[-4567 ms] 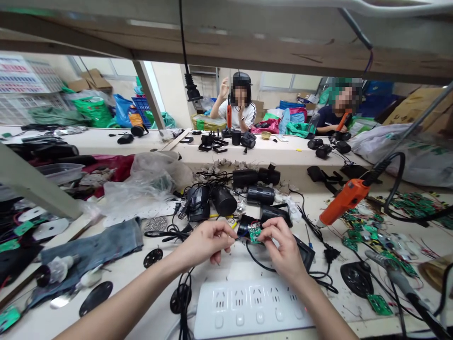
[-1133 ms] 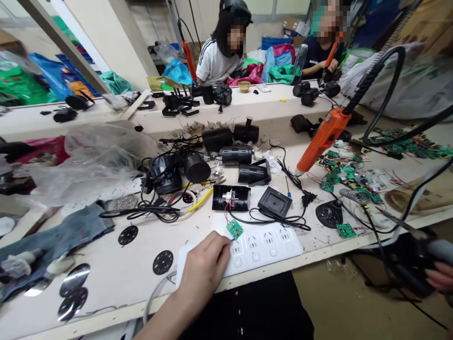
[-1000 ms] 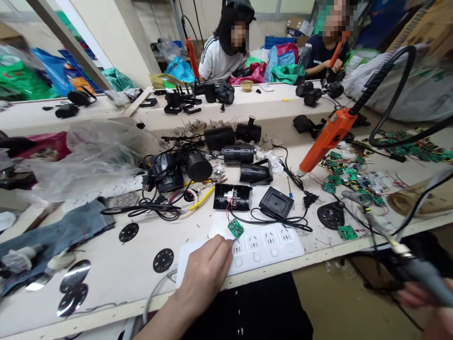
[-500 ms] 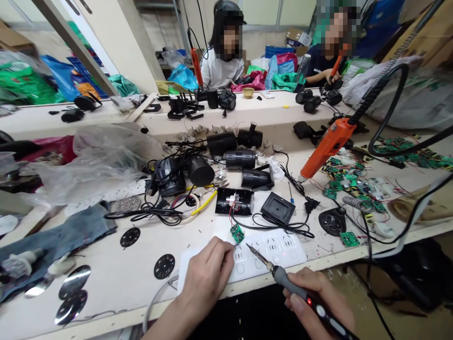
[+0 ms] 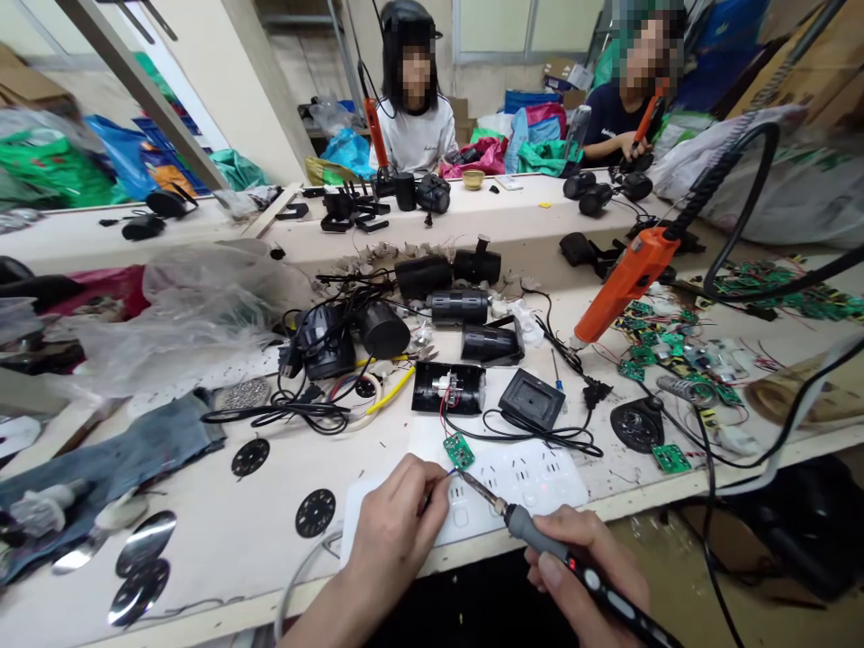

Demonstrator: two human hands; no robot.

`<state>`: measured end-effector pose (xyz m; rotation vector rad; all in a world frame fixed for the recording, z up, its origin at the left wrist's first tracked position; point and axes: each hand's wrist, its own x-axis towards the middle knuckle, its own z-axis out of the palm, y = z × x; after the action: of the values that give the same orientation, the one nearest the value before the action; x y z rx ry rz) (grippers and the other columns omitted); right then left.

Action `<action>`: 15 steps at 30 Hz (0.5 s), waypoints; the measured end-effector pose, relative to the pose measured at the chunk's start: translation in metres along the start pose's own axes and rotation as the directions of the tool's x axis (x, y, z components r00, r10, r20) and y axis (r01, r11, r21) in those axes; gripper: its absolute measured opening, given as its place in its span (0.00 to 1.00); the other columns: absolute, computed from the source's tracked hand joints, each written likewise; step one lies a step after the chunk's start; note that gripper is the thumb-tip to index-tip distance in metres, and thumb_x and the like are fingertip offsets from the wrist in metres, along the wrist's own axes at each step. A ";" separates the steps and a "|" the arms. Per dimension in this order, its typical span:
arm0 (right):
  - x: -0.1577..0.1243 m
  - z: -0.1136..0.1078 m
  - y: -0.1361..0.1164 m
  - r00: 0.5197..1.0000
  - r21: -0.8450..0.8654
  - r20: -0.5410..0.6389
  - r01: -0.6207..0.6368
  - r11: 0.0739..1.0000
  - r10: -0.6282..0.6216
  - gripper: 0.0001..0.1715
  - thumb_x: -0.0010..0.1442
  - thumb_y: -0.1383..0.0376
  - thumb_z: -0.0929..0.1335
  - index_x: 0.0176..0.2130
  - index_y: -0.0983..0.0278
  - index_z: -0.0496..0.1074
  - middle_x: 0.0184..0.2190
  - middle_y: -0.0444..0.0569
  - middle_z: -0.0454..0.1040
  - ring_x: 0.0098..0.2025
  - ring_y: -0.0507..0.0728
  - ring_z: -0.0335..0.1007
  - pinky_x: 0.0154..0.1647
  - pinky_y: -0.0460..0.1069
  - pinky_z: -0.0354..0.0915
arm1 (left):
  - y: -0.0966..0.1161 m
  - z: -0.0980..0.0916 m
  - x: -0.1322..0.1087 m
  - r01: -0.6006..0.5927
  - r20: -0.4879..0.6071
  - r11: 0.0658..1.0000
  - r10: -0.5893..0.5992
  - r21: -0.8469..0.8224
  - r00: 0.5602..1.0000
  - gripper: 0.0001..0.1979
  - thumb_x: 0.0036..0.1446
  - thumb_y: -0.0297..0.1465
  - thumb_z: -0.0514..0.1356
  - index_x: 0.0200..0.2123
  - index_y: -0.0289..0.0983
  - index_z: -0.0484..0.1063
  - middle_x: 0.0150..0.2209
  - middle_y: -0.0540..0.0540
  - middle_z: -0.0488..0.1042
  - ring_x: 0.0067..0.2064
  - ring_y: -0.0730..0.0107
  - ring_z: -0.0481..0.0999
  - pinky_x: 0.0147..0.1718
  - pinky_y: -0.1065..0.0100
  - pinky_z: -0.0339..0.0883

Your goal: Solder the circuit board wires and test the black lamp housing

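Note:
My right hand (image 5: pixel 587 567) grips a soldering iron (image 5: pixel 533 531) with a grey sleeve and a lit red light. Its tip meets the lower edge of a small green circuit board (image 5: pixel 459 451), or comes very close to it. My left hand (image 5: pixel 403 517) pinches a thin dark wire (image 5: pixel 451 472) beside that edge; the fingers hide most of it. Red and dark wires run from the board up to an open black housing (image 5: pixel 448 389) with a pale part inside. Beneath both hands lies a white power strip (image 5: pixel 560 477). A black square cover (image 5: pixel 532 399) rests right of the housing.
An orange electric screwdriver (image 5: pixel 625 283) hangs at the right, near a heap of circuit boards (image 5: pixel 675 346). Black cylindrical housings (image 5: pixel 459 306) and cables fill the middle. Black perforated discs (image 5: pixel 315 513) lie at the left. Two people sit across the bench.
The soldering iron has moved left, bringing its tip to the board's lower edge. My left hand keeps its pinch near the board. The person opposite has shifted slightly left.

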<state>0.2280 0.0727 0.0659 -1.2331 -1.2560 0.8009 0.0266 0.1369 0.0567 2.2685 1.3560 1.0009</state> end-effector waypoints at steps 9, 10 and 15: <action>0.003 0.003 -0.003 1.000 0.027 -0.007 0.026 0.999 -0.025 0.07 0.63 0.58 0.67 0.41 0.55 0.74 0.26 0.43 0.73 0.22 0.51 0.67 0.22 0.44 0.64 | 0.000 0.001 0.000 0.006 -0.001 1.000 -0.006 0.002 1.000 0.03 0.62 0.25 0.56 0.37 0.38 0.66 0.30 0.51 0.68 0.27 0.76 0.69 0.27 0.75 0.64; 0.003 0.003 -0.003 1.000 0.026 -0.007 0.024 0.999 -0.024 0.07 0.63 0.58 0.67 0.41 0.55 0.74 0.26 0.43 0.73 0.22 0.51 0.67 0.22 0.44 0.64 | -0.001 0.001 0.000 0.005 -0.002 1.000 -0.005 0.002 1.000 0.03 0.62 0.25 0.56 0.37 0.38 0.66 0.30 0.51 0.68 0.28 0.76 0.69 0.27 0.75 0.64; 0.003 0.004 -0.002 0.999 0.023 -0.015 0.035 0.999 -0.034 0.07 0.63 0.58 0.67 0.41 0.55 0.74 0.25 0.42 0.72 0.22 0.51 0.67 0.22 0.44 0.65 | -0.001 0.002 0.000 0.007 -0.009 1.000 -0.006 0.007 1.000 0.03 0.62 0.25 0.56 0.37 0.38 0.66 0.29 0.52 0.68 0.27 0.76 0.68 0.27 0.75 0.63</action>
<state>0.2245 0.0755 0.0680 -1.1941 -1.2497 0.7777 0.0275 0.1373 0.0547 2.2657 1.3717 1.0072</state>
